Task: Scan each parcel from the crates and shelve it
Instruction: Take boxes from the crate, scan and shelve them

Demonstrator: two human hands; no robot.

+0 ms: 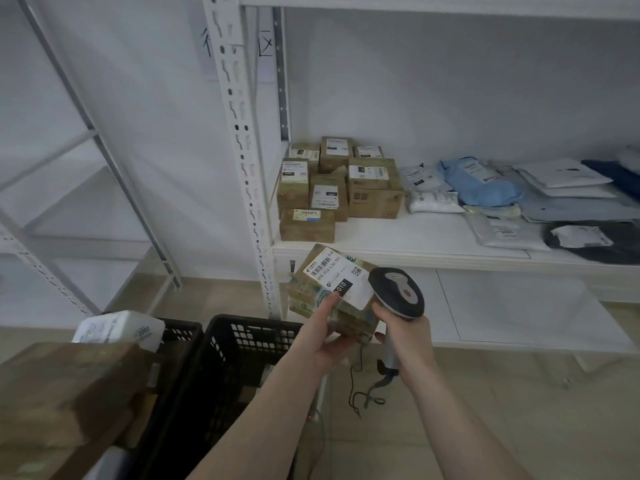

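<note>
My left hand (323, 332) grips a small brown cardboard parcel (313, 292) from below, thumb lying on its top near the white barcode label (332, 271). The parcel is tilted and held just below the front edge of the white shelf (415, 252). My right hand (403, 332) holds the handle of a grey and black barcode scanner (398, 292), whose head sits against the parcel's right side, close to the label. The scanner's cable hangs down to the floor.
Several brown boxes (332, 188) stand stacked at the shelf's left end, soft mailer bags (519, 199) lie to their right. Two black crates (235, 372) stand at lower left, with a large brown box (65, 403) and a white parcel (117, 329). A white upright (242, 150) rises left of the shelf.
</note>
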